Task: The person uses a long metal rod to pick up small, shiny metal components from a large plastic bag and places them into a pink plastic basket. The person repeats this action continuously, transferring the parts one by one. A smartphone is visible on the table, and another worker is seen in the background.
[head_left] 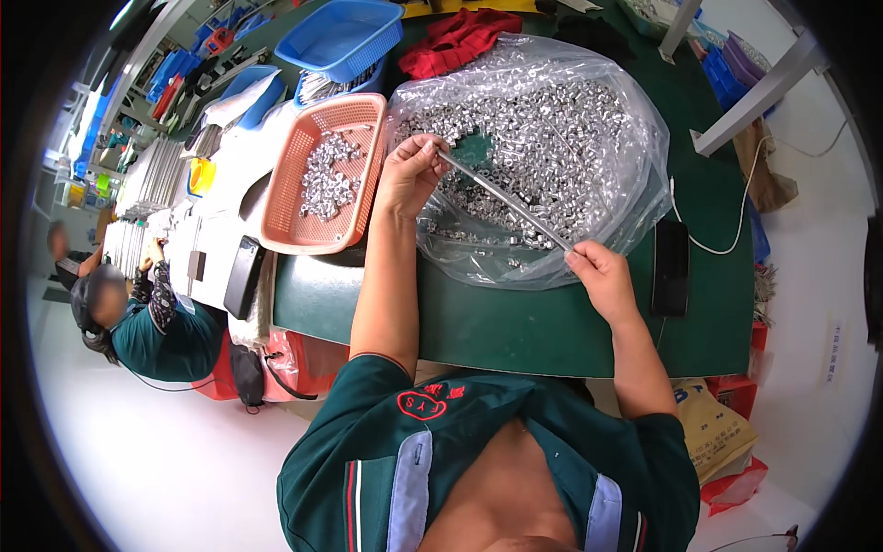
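A thin silver metal rod (507, 200) slants down to the right in front of me. Its upper left end is pinched between the thumb and fingers of my left hand (412, 177). My right hand (602, 278) grips the lower right end, thumb and fingers closed. Beneath the rod, a clear plastic bag (646, 138) lies spread on the green table (497, 336), with a large heap of small silver metal pieces (561, 129) on it. Close to my left forearm stands a salmon-coloured plastic basket (272, 221), holding a smaller pile of similar pieces (326, 179).
Blue baskets (336, 60) and a red cloth (451, 44) lie at the back. A black phone (670, 267) is on the right, beside a white cable (736, 244) and a metal post (754, 97). Another person (152, 322) works on the left by a black case (243, 276).
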A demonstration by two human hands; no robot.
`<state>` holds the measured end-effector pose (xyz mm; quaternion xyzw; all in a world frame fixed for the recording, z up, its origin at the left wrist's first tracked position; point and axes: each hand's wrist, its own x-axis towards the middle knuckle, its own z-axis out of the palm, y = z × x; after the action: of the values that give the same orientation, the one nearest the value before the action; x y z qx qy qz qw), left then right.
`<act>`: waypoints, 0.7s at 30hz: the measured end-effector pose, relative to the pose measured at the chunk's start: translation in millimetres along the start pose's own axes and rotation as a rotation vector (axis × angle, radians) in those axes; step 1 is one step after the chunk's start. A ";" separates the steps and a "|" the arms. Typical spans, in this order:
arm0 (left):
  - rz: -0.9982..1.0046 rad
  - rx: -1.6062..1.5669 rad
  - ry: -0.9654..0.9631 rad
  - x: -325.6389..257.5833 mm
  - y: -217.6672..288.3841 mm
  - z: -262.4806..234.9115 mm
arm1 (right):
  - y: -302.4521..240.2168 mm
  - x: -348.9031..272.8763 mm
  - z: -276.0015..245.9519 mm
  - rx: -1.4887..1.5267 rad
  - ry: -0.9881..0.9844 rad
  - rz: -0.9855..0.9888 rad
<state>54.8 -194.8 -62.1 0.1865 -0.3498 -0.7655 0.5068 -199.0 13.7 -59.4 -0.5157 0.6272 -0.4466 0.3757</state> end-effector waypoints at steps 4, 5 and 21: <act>-0.061 0.114 0.006 1.3 -7.4 -1.8 | 1.5 -1.5 2.5 -0.082 0.072 -0.043; -0.074 0.143 -0.007 2.7 -9.1 -3.1 | -1.5 -1.7 4.6 -0.122 0.113 -0.078; 0.462 1.692 0.024 7.4 -33.7 12.6 | -2.0 -0.8 0.5 0.006 0.241 -0.045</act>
<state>21.9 -189.0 -77.4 0.4324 -0.8238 -0.1254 0.3445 -197.8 14.2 -57.6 -0.4712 0.6545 -0.5157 0.2891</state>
